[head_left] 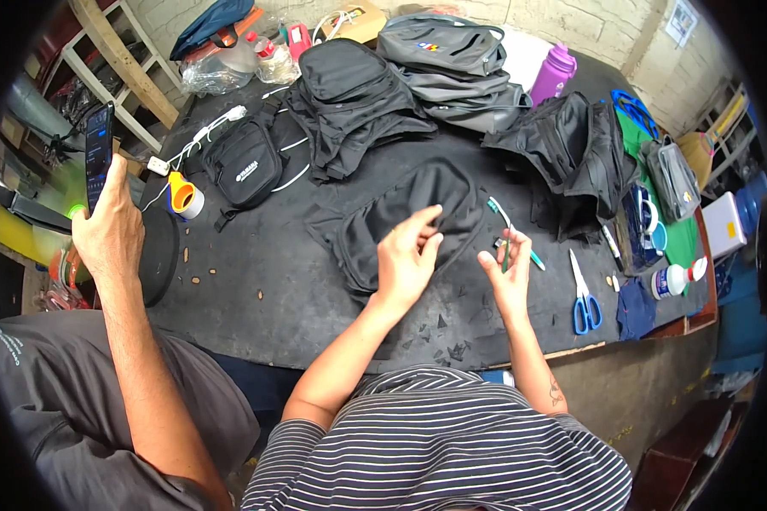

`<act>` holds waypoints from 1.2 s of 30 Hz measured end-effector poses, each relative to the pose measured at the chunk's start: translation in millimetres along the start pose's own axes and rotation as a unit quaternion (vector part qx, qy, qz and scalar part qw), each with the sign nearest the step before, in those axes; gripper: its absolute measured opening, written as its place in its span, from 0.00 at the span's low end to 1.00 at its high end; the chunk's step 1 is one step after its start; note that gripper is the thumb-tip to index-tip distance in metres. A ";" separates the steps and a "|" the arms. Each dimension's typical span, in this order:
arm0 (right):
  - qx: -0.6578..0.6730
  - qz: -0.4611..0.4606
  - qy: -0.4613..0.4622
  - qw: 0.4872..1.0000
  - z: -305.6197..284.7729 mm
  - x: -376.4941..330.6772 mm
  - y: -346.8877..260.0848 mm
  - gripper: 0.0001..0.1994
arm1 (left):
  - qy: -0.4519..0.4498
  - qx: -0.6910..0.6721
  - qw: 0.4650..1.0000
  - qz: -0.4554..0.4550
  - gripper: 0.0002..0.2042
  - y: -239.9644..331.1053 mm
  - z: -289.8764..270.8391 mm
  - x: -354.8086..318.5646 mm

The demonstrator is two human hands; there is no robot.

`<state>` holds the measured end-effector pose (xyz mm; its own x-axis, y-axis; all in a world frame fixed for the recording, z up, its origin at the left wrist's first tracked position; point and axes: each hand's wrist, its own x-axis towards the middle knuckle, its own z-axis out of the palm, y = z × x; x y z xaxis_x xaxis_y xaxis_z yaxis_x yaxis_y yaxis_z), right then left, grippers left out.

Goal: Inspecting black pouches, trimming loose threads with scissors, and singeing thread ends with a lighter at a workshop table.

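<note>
A black fabric bag [439, 192] lies on the dark tabletop in front of me. Over its near right part is my left hand [407, 262], fingers loosely bent with a gap between thumb and forefinger; nothing shows in it. Just right of the bag, my right hand [511, 277] pinches a toothbrush [502, 215], its bristled head pointing up and left. The lower handle is partly hidden by the fingers. Behind that hand a thin teal piece [537, 260] rests on the table; its kind is unclear. Blue-handled scissors [583, 298] lie farther right.
At left, another person's hand [111, 226] holds a phone [99, 149]. Black backpacks [345, 102], grey bags [443, 64] and a purple bottle [554, 75] stand along the back. A yellow tape roll [183, 198] sits left; a white bottle [669, 281] is right. Fabric scraps [456, 351] lie near the front edge.
</note>
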<state>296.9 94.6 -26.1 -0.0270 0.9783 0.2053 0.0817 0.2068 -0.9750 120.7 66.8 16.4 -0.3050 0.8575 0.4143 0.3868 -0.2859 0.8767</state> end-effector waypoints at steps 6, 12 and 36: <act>0.282 -0.084 -0.047 0.955 54.2 2.6 -74.3 0.31 | -0.017 -0.191 0.980 -0.050 0.11 45.1 -38.9 39.1; 0.266 -0.063 -0.029 0.961 62.9 29.1 -74.8 0.26 | -0.008 -0.210 0.978 -0.004 0.11 26.1 -57.4 27.4; 0.329 0.013 -0.170 0.929 63.1 30.1 -66.5 0.28 | 0.129 0.039 0.979 0.153 0.06 18.4 -7.8 47.0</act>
<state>227.7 109.7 39.5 -0.3561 0.9002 0.2506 -0.5360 0.0228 -0.8439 106.7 98.4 53.9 -0.3703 0.5972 0.7115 0.5565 -0.4707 0.6847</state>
